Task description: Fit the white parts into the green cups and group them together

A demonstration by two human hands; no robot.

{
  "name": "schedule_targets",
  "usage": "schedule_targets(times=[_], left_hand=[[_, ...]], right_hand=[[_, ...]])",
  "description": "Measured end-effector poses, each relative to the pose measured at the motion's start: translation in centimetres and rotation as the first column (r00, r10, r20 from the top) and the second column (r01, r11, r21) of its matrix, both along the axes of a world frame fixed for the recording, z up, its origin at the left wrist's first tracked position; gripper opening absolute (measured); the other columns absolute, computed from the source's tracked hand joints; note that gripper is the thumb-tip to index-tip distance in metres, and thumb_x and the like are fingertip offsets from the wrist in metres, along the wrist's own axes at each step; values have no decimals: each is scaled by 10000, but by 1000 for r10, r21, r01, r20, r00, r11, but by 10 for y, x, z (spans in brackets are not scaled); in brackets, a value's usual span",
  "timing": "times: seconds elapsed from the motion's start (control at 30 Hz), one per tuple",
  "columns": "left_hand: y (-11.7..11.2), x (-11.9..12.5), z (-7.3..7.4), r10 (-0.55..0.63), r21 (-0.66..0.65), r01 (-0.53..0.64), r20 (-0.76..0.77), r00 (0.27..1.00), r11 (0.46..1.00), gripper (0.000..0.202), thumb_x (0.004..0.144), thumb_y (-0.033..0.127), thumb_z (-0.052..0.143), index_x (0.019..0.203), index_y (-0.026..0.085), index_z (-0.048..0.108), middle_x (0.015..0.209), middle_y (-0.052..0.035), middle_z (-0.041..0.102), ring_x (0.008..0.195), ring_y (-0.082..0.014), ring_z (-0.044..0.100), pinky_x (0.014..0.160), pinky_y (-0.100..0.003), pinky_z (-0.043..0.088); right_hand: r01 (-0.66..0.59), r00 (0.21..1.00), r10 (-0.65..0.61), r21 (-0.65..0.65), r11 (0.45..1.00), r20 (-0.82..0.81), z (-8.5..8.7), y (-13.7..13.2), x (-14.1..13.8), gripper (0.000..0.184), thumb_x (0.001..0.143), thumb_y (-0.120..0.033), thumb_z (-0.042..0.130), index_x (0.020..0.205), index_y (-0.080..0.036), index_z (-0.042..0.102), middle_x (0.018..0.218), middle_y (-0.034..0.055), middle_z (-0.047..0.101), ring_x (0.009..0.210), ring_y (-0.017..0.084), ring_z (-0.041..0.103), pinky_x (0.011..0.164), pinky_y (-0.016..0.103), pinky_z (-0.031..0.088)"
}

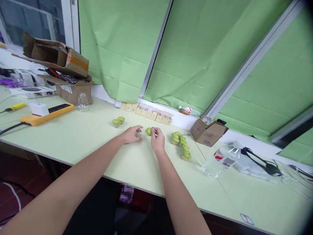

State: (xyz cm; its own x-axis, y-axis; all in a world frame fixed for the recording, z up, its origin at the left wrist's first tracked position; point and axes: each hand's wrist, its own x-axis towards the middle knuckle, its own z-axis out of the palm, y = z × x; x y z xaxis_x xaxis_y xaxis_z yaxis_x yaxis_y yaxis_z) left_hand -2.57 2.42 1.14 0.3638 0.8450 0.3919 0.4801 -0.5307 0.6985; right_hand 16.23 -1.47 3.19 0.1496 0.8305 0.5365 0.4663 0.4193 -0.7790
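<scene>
My right hand (pixel 157 138) pinches a small round green piece (pixel 148 131), apple-like, above the middle of the table. Close by on its left, my left hand (pixel 133 134) curls its thumb and fingers around a small clear container (pixel 140 134), which is partly hidden and hard to make out. Farther left sits a pair of green pieces in a clear container (pixel 118 121). To the right of my right hand, several similar green pieces with pale tops stand in clear containers (pixel 185 151).
Small cardboard boxes (pixel 146 111) line the back edge. An open carton (pixel 207 131), a large water bottle (pixel 222 160) and a black cable (pixel 266 164) lie right. A clear jar (pixel 82 102), an orange power strip (pixel 46 114) and stacked cardboard boxes (pixel 73 89) stand left.
</scene>
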Motion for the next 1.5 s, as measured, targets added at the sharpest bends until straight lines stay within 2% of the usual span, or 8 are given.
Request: schedule_targets(times=[0.43, 0.63, 0.77, 0.87, 0.97, 1.13, 1.3, 1.5], left_hand=[[-23, 20, 13, -133, -20, 135, 95, 987, 991, 506, 659, 298, 714, 1150, 230, 615, 1050, -54, 688, 942, -219, 643, 869, -344, 513], [-24, 24, 12, -143, -8, 144, 83, 986, 990, 421, 734, 322, 636, 1141, 235, 578, 1053, -40, 679, 895, -199, 641, 795, -315, 508], [-17, 18, 12, 115, 79, -109, -76, 990, 991, 343, 739, 336, 638, 1057, 229, 568, 979, -55, 659, 878, -228, 613, 757, -335, 479], [-6, 5, 12, 412, 203, -375, -191, 891, 904, 261, 758, 291, 626, 994, 205, 558, 991, -98, 617, 977, -275, 572, 850, -396, 444], [7, -11, 9, 582, 300, -512, -230, 780, 805, 231, 798, 274, 620, 1004, 189, 558, 1108, -138, 561, 1126, -313, 490, 972, -456, 374], [24, -25, 7, 601, 281, -537, -251, 758, 795, 248, 859, 236, 581, 1093, 160, 549, 1177, -160, 513, 1131, -302, 470, 975, -433, 374], [18, -13, 14, 645, 322, -568, -229, 729, 757, 324, 876, 284, 568, 1166, 153, 513, 1245, -185, 484, 1218, -356, 409, 1050, -493, 303], [-3, 17, 11, 464, 263, -388, -380, 800, 883, 330, 908, 336, 494, 1156, 121, 523, 1184, -200, 549, 1120, -337, 514, 932, -430, 406]], right_hand=[[-89, 953, 104, -65, 994, 284, -9, 0, 0, 226, 901, -359, 477, 931, -257, 676, 889, 13, 717, 805, 186, 643, 752, 301, 489], [-93, 980, 115, -137, 986, 164, -12, 2, -7, 251, 867, -395, 533, 1045, -254, 641, 1064, 39, 703, 902, 191, 658, 772, 304, 499], [11, 998, -5, -119, 993, 57, -4, 0, -2, 312, 863, -460, 515, 1040, -222, 613, 1095, 74, 689, 891, 197, 661, 779, 312, 497], [85, 995, -78, -124, 989, 67, 0, -1, 3, 297, 869, -464, 486, 963, -216, 621, 1008, 65, 703, 849, 201, 656, 777, 317, 482], [100, 992, -88, -143, 985, 85, 1, -1, 5, 292, 868, -462, 478, 930, -219, 627, 981, 56, 704, 825, 200, 648, 746, 307, 472], [91, 993, -80, -131, 987, 88, -3, 1, 5, 300, 864, -470, 474, 924, -221, 632, 952, 50, 704, 812, 201, 648, 734, 302, 465], [92, 993, -82, -130, 987, 80, -4, 4, 7, 318, 864, -484, 461, 900, -215, 628, 911, 46, 701, 766, 205, 660, 714, 309, 465], [86, 995, -77, -129, 988, 70, -3, 4, 6, 309, 865, -481, 467, 899, -219, 627, 919, 35, 701, 733, 194, 660, 700, 304, 467]])
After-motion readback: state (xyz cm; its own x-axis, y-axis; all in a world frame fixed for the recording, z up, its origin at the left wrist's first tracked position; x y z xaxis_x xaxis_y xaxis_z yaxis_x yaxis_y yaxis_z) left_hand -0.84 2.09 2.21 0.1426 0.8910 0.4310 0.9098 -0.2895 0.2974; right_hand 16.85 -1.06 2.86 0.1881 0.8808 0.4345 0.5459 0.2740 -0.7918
